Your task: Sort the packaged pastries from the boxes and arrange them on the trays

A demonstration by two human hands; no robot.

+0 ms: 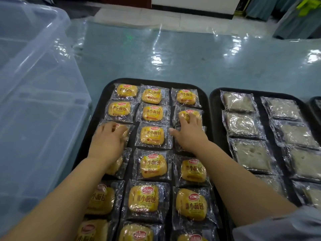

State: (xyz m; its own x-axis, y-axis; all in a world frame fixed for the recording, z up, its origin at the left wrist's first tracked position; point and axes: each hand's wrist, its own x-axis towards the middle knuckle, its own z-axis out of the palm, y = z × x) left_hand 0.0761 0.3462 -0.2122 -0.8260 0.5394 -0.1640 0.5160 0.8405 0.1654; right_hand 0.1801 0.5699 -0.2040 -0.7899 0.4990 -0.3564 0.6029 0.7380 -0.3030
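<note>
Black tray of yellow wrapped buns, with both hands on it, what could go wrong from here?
1. The clear wrappers overlap in tight rows on the black tray, so sliding the yellow bun packet under the left hand may drag neighbours out of line.
2. The right hand lies spread over another yellow packet; pressing down could squash the soft bun.

Both bare forearms reach forward, the left hand and right hand palm down, fingers extended, the right thumb splayed toward the left.

bare left hand, bare right hand; forearms uncovered; grey sleeve on right upper arm.
</note>
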